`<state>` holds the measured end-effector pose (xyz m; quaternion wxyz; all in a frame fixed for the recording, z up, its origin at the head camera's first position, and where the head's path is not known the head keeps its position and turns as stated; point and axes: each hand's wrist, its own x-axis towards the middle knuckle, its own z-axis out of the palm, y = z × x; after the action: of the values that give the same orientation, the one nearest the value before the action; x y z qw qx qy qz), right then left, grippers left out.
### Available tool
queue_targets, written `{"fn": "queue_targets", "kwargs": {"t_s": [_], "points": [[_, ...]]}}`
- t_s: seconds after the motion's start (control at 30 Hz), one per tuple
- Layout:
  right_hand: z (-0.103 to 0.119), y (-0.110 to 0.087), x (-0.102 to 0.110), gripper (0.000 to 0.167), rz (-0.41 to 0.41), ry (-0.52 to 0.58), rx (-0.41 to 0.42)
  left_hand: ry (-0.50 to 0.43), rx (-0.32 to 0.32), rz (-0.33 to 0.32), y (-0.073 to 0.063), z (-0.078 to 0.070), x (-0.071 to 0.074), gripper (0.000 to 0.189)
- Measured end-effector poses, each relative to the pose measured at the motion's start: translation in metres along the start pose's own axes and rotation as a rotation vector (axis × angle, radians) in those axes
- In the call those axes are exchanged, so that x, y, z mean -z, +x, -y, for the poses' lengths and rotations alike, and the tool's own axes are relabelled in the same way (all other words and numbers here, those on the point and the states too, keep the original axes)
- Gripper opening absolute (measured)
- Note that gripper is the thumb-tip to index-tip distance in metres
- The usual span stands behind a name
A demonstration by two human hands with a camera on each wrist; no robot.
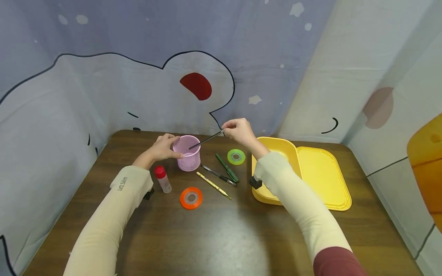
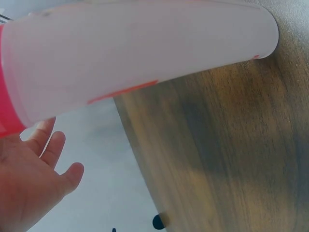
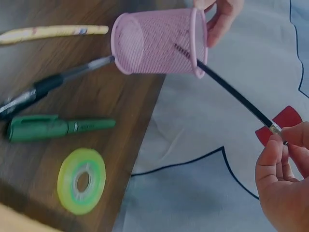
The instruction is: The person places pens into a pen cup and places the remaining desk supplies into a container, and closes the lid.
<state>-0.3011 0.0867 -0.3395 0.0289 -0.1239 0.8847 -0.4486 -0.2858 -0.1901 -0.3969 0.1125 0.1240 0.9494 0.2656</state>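
Note:
A pink mesh pencil cup (image 1: 189, 163) stands upright near the table's back edge. My left hand (image 1: 162, 148) grips its left side, thumb in front and fingers behind the rim. In the left wrist view a bottle (image 2: 145, 53) hides most of what this hand (image 2: 29, 179) holds. Beyond the cup's right side, my right hand (image 1: 240, 131) pinches a slim black pencil (image 1: 207, 139) by its end with the metal band. The pencil slants down to the left, its far end inside the cup. Through the mesh (image 3: 154, 38) that end shows in the right wrist view.
Before the cup lie a yellow patterned pen (image 1: 214, 185), a black pen (image 1: 218, 175) and a green pen (image 1: 227, 168). Green tape (image 1: 236, 151) and orange tape (image 1: 197, 198) lie nearby. A red-capped bottle (image 1: 165, 183) stands left; a yellow box (image 1: 267, 197) and lid (image 1: 322, 176) sit right.

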Motion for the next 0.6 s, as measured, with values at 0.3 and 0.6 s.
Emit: {"fn": "queue_targets", "kwargs": {"t_s": [0.3, 0.6], "points": [[0.006, 0.001, -0.017, 0.017, -0.030, 0.086, -0.024, 0.001, -0.009, 0.004, 0.000, -0.001, -0.002, 0.083], [-0.001, 0.000, -0.031, 0.017, -0.019, 0.134, -0.024, 0.001, -0.011, 0.008, 0.001, -0.001, -0.002, 0.083]]}}
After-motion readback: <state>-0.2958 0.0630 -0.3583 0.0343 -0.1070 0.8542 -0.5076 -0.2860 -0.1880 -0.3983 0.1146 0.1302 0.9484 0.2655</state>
